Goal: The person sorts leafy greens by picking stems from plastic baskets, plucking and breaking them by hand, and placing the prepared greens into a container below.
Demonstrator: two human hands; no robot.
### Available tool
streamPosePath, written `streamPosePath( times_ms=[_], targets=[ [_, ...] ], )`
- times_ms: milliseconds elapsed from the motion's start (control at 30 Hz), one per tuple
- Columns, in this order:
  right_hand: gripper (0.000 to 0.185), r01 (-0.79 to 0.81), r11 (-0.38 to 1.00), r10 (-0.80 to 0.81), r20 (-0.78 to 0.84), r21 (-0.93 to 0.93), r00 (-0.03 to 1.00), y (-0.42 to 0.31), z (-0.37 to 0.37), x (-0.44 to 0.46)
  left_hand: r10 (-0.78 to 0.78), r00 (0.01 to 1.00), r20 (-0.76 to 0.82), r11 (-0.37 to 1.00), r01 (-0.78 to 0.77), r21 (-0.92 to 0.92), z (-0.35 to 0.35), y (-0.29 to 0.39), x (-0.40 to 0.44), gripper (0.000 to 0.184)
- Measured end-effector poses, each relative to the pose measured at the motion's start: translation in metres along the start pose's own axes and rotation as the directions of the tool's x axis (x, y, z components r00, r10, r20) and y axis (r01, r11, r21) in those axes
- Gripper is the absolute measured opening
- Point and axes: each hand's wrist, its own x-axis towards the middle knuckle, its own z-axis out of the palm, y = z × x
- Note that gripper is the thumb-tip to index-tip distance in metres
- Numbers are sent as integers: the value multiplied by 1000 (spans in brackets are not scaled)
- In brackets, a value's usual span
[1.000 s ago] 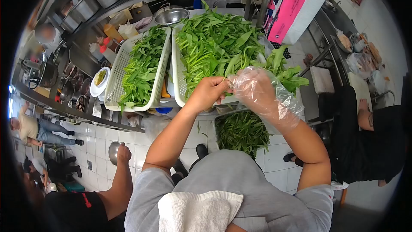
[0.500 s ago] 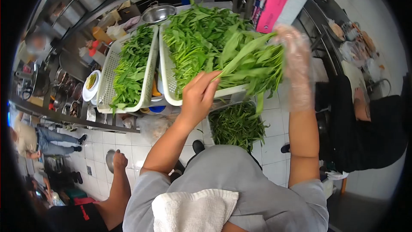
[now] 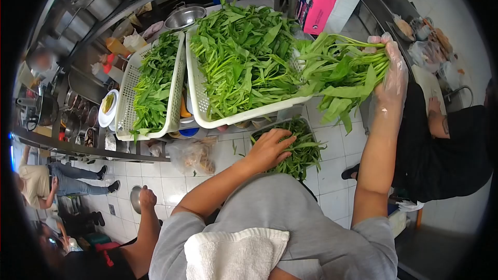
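My right hand (image 3: pixel 392 75), in a clear plastic glove, is closed around the stems of a bunch of water spinach (image 3: pixel 345 75). The leaves point left, over the right end of the large white basket (image 3: pixel 249 115), which is heaped with more leafy greens (image 3: pixel 244 57). My bare left hand (image 3: pixel 270 150) has its fingers apart and holds nothing that I can see. It is above the lower bin of darker greens (image 3: pixel 298 158); whether it touches them I cannot tell.
Left of the large basket is a narrower white basket (image 3: pixel 124 109) of greens. A steel bowl (image 3: pixel 185 16) stands behind. A clear bag (image 3: pixel 194 155) lies below the counter. People are close by: one in black (image 3: pixel 441 150) at right, another's arm (image 3: pixel 147 223) at left.
My right hand has moved right with the water spinach, away from the large basket. My left hand has left the leaves and dropped down over the lower bin, its fingers now spread.
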Motion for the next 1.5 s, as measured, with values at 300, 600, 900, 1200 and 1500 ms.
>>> streamPosePath(
  times_ms=[300,600,900,1200,1500],
  targets=[
    [22,118,965,-139,-76,-234,987,-17,20,-25,-304,952,-40,895,299,331,-70,-104,78,19],
    [23,147,934,-162,-18,-325,987,-20,29,-53,-340,930,136,823,225,521,-66,-122,89,19],
    [18,131,873,-149,0,-470,989,-2,29,-70,-339,855,-392,913,399,80,-119,-99,105,18],
    [15,-31,897,98,130,-442,987,5,43,-72,-506,785,-358,850,524,-52,-121,-112,80,27],
    [22,-25,836,118,135,-549,984,0,40,-85,-686,713,144,711,616,340,-126,-89,62,32]
  ],
)
